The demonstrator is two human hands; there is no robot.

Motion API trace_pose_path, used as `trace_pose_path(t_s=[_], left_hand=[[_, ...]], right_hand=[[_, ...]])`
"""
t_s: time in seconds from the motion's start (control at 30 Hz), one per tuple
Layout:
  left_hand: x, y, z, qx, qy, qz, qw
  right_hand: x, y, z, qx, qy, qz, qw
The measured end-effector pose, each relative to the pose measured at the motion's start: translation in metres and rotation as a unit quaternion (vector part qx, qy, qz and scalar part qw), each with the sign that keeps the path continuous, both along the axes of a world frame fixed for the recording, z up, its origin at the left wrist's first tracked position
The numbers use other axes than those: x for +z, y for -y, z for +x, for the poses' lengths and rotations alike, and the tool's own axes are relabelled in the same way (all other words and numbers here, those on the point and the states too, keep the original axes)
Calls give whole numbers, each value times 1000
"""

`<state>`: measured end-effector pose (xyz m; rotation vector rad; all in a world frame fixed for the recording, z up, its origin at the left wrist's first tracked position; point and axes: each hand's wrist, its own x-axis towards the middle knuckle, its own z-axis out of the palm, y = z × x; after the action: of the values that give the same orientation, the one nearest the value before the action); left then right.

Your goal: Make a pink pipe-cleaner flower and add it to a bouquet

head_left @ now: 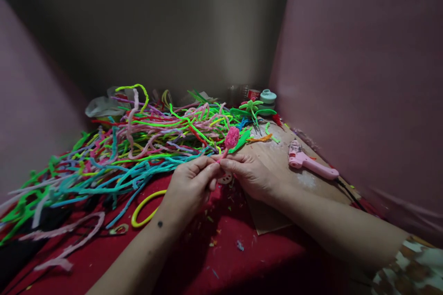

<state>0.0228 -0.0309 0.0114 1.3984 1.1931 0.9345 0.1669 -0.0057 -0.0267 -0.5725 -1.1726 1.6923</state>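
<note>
Between my two hands a pink pipe-cleaner flower point(231, 138) stands tilted, its fuzzy head up and its thin pink stem running down into my fingers. My left hand point(194, 179) is closed, thumb and fingers pinching the stem low down. From the other side my right hand point(252, 176) pinches the same stem, its thumb meeting the left fingertips. The lower end of the stem is hidden by the fingers. Just behind the flower lies a green pipe-cleaner leaf point(241, 142). A white disc with holes point(225, 178) shows partly beneath my hands.
A large tangle of coloured pipe cleaners point(155, 133) spreads behind and left. At right, a pink hot glue gun point(311, 164) lies on a cardboard sheet point(277, 161). A yellow ring point(138, 214) rests on the red cloth point(194, 258). A pale-blue-lidded jar point(267, 97) stands at the back.
</note>
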Motion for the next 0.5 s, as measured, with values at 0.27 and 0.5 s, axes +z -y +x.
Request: trace_pose_path(t_s=[0.27,0.5], left_hand=[[-12,-5,-2,-79,226,-184,953],[-13,-5,-3,-46,-50,17,998]], right_hand=[[-8,-3,0,3,-17,-68,998],[-5,-2,1,-13,21,-43,999]])
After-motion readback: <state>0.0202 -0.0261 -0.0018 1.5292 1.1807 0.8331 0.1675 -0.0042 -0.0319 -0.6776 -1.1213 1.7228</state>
